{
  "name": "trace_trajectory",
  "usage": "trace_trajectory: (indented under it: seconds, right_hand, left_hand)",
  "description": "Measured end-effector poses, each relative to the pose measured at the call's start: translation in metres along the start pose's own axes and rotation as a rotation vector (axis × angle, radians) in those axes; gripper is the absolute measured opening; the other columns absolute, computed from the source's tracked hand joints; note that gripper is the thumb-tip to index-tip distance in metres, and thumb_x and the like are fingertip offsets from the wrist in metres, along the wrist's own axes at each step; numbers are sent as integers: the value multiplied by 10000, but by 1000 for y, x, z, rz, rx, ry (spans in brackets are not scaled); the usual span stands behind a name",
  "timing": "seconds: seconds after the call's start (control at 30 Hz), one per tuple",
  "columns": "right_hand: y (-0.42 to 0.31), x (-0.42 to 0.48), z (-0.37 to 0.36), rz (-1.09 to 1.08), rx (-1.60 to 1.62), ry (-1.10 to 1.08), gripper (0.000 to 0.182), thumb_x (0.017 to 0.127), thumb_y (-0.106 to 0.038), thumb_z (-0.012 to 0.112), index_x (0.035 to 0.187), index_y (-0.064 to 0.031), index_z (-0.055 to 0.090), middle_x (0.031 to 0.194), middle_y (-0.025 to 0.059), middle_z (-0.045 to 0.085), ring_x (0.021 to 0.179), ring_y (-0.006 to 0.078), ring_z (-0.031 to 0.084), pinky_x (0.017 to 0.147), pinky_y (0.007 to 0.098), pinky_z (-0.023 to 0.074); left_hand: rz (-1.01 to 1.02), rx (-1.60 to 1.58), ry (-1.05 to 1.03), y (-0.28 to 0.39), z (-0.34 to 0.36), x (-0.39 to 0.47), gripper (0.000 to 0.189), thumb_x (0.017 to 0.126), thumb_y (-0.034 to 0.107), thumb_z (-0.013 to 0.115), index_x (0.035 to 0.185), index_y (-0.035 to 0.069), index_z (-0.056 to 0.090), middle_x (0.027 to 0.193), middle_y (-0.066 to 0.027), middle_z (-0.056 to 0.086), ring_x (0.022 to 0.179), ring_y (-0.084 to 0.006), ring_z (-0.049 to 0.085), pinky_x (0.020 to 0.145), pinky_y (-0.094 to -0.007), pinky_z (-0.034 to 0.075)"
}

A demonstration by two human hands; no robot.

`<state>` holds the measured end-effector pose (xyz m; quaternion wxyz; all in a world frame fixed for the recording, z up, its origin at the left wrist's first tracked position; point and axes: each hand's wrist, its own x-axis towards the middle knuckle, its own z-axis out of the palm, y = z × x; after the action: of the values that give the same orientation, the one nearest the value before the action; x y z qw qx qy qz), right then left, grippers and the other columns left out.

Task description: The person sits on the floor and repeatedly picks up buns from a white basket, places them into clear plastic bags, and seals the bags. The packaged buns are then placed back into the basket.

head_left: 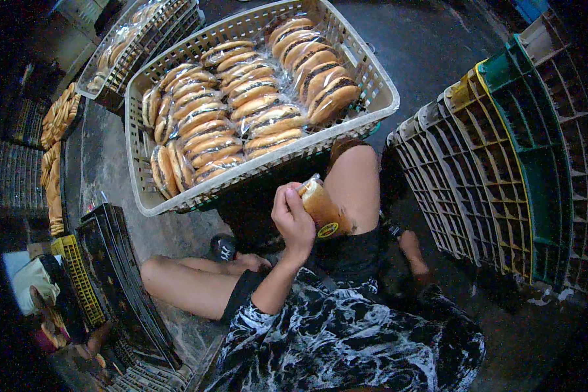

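Note:
My left hand [294, 215] grips one end of a bread bun in clear wrap [327, 208], tilted above my lap beside my bent right leg. The bun is golden brown and bears a yellow oval label. Low at my right side, by the leg, is my right hand [409, 241]; it is dim and its fingers cannot be made out. Just beyond my knees stands a pale plastic crate [269, 167]. Rows of wrapped buns with a dark filling [208, 122] fill much of it, most standing on edge.
Stacked white, yellow and green crates [470, 161] rise at the right. Another crate of wrapped bread [142, 54] stands at the far left. Loose bread [56, 147] lies in dark trays, near black stacked trays [127, 279] and a yellow crate [81, 279]. Another person [44, 289] is at the left edge.

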<state>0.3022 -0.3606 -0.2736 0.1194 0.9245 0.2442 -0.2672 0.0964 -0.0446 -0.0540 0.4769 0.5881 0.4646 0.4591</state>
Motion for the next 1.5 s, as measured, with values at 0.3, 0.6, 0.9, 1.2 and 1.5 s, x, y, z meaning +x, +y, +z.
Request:
trace_trajectory:
  seconds: [0.3,0.6,0.9,1.2,1.5]
  right_hand:
    - [-158,-87,-288,-1148,1097,-119,241,792,-261,503,736,-33,562,1161,139,444,1065,233,406,902,373,285]
    - [-267,-66,-329,-1085,558,-399,449,691,-253,597,1036,24,515,1035,138,547,955,167,520,815,269,403]
    - [-265,-45,-318,-836,976,-121,520,714,-475,596,929,-2,578,812,83,598,754,125,541,713,261,423]
    - [-245,7,-426,-954,756,468,283,754,-143,577,986,13,533,881,120,596,793,181,576,720,284,448]
    - [-307,101,-365,-1000,-494,504,289,675,-167,557,943,-63,523,986,140,516,948,282,510,827,478,364]
  left_hand:
    - [639,108,-1,12,8,13,233,848,191,398,774,-4,501,744,-129,499,658,-251,495,606,-348,419]
    - [857,-8,-42,33,6,19,189,846,194,409,833,17,476,756,-125,489,673,-260,499,607,-353,425]
    - [337,-197,-8,51,56,99,301,892,260,360,828,-6,486,794,-115,516,757,-228,494,723,-318,383]
    - [701,559,-597,-48,137,130,138,707,156,534,701,19,547,710,-176,581,649,-335,582,561,-442,460]
    - [697,862,-773,9,110,118,127,667,81,503,677,28,618,670,-168,598,621,-291,604,558,-386,488]
